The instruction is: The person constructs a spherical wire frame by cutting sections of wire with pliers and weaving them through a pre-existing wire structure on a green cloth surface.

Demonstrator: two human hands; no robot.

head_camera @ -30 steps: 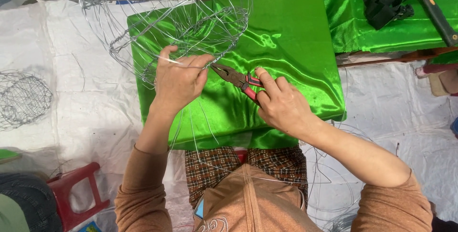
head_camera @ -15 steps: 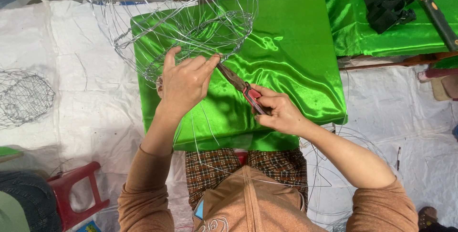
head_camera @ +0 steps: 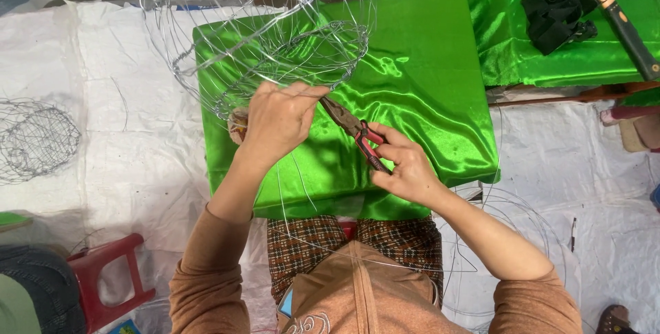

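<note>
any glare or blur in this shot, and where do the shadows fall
Head view: soft daylight, with bright sheen streaks on the green satin cloth; a soft shadow lies under the left hand and the pliers held by the right hand; the thin strands of the wire frame are faint against the white floor sheet; no marked motion blur, though the edges bow slightly from the wide lens.

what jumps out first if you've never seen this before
The shiny green satin cloth fills the middle, with a rounded silver wire frame resting at its upper left. The left hand steadies the frame's rim while the right hand holds red-handled pliers at it.
</note>
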